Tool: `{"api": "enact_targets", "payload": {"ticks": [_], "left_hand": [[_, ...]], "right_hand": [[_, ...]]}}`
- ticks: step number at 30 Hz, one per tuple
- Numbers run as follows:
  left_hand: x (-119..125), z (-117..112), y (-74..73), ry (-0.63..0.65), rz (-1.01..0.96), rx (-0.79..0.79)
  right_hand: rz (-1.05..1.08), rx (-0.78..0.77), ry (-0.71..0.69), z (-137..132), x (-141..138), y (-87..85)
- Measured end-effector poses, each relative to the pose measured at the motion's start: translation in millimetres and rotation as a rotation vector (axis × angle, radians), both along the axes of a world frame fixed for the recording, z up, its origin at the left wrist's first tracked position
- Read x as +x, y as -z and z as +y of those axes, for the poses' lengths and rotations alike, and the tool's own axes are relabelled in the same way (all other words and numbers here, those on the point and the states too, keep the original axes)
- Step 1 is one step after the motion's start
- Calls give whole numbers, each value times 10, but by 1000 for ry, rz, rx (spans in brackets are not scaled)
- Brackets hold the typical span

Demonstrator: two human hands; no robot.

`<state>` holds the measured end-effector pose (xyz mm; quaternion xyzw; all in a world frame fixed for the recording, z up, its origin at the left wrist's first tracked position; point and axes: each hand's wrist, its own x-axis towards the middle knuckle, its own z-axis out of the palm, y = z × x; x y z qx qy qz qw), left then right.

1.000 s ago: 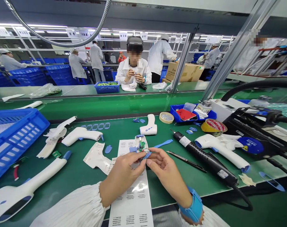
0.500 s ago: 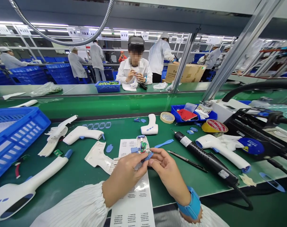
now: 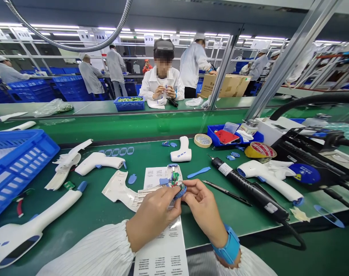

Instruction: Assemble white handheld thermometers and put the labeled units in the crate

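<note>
And here at the centre, the left hand (image 3: 155, 209) has its thumb and fingers pinched on a small blue part (image 3: 181, 191), up off the tabletop (image 3: 85, 214) and over the printed sheet (image 3: 163, 239). It's a glossy, curved little piece, bright blue on its outer rim, with something darker and metallic showing on its inner side; the left fingers cover much of the rest. In from the other side comes the right hand (image 3: 203, 205), fingers curled, thumb and forefinger right at the part's edge, though whether they clamp it I cannot tell. Just beyond sits an open white shell (image 3: 178, 169), rounded at its far end, a green circuit board (image 3: 174, 177) and red wire showing inside.
</note>
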<state>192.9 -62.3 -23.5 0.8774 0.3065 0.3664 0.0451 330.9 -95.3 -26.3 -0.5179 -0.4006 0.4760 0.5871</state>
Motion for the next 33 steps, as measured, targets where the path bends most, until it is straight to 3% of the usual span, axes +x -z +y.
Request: {"api": "enact_targets", "payload": {"ticks": [10,23,25,29,33], "left_hand": [[30,-44,-9,16,36,61],[5,29,-66,-32,-113,-193],[0,44,-88,-36,-166,-291],[-25,93,-134,-36,-341,-677],[-81,171,-178,-68,-388,-814]], "right_hand": [[-30,21,50,-23,17,31],[23,51,103,-78,-82,34],[43,53,89,-86,-115,38],[82,40,81,-60,-104,55],[49,26,62,-47,61,58]]}}
